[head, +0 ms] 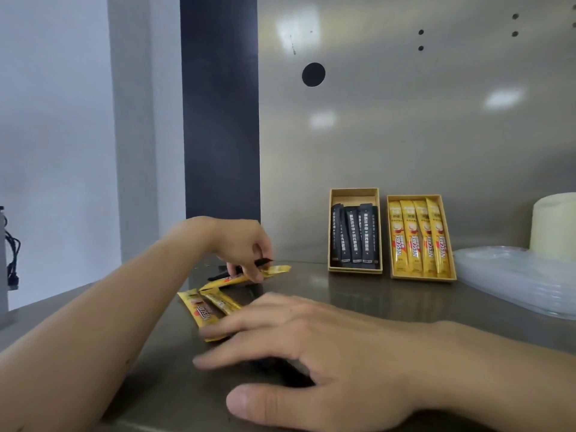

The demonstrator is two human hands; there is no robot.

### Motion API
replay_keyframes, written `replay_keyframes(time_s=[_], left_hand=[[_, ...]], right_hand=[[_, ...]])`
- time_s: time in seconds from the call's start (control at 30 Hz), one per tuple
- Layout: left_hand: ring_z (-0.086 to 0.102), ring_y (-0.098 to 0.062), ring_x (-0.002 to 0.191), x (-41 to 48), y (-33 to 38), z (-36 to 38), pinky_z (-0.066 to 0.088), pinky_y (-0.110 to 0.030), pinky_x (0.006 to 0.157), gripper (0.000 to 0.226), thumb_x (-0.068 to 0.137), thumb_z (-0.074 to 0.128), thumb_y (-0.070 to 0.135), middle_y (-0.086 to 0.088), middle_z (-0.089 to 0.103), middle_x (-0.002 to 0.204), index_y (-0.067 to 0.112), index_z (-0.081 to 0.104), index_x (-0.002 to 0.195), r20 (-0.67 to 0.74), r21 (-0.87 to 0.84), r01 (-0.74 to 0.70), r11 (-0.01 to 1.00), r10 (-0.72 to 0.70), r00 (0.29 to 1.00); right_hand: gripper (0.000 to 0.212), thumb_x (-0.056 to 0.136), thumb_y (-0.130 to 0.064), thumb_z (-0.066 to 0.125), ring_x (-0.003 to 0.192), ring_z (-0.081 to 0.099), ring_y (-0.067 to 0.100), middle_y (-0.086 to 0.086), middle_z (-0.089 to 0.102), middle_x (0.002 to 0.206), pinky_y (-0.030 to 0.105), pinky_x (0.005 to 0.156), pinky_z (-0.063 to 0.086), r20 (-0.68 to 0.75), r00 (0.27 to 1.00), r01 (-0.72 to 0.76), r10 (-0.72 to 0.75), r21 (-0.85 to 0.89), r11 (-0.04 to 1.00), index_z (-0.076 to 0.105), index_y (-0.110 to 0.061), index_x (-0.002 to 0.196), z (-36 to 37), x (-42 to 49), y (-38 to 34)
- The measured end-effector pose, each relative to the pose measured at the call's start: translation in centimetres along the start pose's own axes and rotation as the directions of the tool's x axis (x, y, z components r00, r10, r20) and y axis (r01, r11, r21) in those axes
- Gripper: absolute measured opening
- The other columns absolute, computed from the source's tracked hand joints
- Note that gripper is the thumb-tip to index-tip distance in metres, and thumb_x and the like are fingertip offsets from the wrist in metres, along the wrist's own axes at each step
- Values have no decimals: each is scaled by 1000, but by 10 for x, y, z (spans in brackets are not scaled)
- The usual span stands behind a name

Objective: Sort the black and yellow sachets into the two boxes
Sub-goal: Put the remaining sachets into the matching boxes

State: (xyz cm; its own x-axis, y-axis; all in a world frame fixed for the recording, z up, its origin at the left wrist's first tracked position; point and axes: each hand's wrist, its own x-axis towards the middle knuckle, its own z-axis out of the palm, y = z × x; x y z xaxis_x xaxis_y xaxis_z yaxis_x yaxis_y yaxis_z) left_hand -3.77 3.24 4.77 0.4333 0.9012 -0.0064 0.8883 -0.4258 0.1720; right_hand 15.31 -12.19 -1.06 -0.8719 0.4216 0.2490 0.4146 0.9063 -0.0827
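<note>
I'm seeing left hand point(246, 244) pinching black sachet point(263, 261) over yellow sachet point(249, 275) (10 o'clock); right hand point(311, 347) lying spread, open, on worktop point(358, 294).

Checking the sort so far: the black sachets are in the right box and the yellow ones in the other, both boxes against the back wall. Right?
Not quite. The head view shows the black sachets in the left box; the yellow sachets fill the right box. Both stand by the back wall.
</note>
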Motion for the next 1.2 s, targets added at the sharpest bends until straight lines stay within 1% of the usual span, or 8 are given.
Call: replay_keyframes(time_s=[0.1, 0.33, 0.5, 0.57, 0.77, 0.87, 0.97, 1.2], left_hand=[[71, -25, 81, 1, 10, 1, 64, -32, 68, 23, 82, 82, 13, -25, 70, 102, 10, 74, 103, 14, -67, -70, 995, 71, 997], [73, -21, 87, 2, 34, 7, 64, -35, 75, 25, 85, 80, 16, -9, 77, 100, 11, 74, 109, 18, -166, -209, 964, 215, 976], [69, -11, 78, 6, 50, 15, 60, -26, 70, 23, 86, 78, 18, -7, 77, 97, 13, 75, 108, -104, -224, -300, 927, 284, 953], [70, -13, 81, 6, 54, 17, 63, -31, 74, 24, 88, 77, 20, -5, 76, 98, 14, 74, 110, -150, -210, -322, 923, 295, 944], [71, -28, 96, 11, 53, 22, 60, -44, 84, 33, 87, 77, 23, 0, 72, 100, 19, 68, 119, -178, -165, -331, 929, 302, 936], [69, -16, 102, 9, 55, 24, 58, -38, 92, 32, 88, 76, 31, 2, 72, 106, 21, 69, 117, -173, -191, -330, 924, 300, 938], [67, -6, 103, 3, 56, 17, 54, -30, 96, 39, 83, 76, 46, 11, 70, 110, 30, 67, 117, -202, -145, -324, 935, 292, 935], [63, -12, 101, -11, 34, 2, 57, -25, 80, 67, 72, 81, 56, 7, 62, 114, 27, 55, 127, 148, 128, 64, 990, -83, 985]], right_hand=[[41, 102, -49, 46, 135, 35, -7, -24, 48, 146, 28, 117, 28, -1, 998, -60, 60, -17, 998, 54, -37, 141, 5, 2, 12], [35, 102, -43, 49, 121, 52, -1, -16, 64, 131, 17, 106, 36, -159, 943, -318, 292, -172, 932, 66, -28, 129, -1, -8, 56], [24, 99, -26, 61, 109, 58, -6, -20, 68, 119, 15, 96, 44, -206, 891, -439, 405, -160, 884, 70, -33, 120, -12, -28, 95], [25, 95, -20, 66, 107, 59, -5, -21, 67, 115, 13, 94, 46, -208, 882, -453, 423, -128, 882, 71, -34, 115, -18, -38, 105], [35, 86, -7, 77, 94, 70, 7, -11, 66, 114, 33, 87, 60, -268, 779, -521, 568, 228, 822, 66, -31, 109, -35, -60, 127], [39, 87, -5, 76, 93, 72, 9, 1, 68, 116, 29, 88, 59, -259, 723, -535, 640, 376, 756, 62, -20, 120, -41, -67, 134], [33, 96, -3, 63, 84, 73, 12, 8, 68, 115, 28, 75, 62, -243, 677, -498, 695, 543, 676, 56, -11, 128, -42, -69, 135], [17, 103, -4, 50, 95, 75, 21, 13, 76, 107, 38, 93, 59, -272, 664, -332, 696, 727, 601, 60, -6, 118, -38, -63, 134]])
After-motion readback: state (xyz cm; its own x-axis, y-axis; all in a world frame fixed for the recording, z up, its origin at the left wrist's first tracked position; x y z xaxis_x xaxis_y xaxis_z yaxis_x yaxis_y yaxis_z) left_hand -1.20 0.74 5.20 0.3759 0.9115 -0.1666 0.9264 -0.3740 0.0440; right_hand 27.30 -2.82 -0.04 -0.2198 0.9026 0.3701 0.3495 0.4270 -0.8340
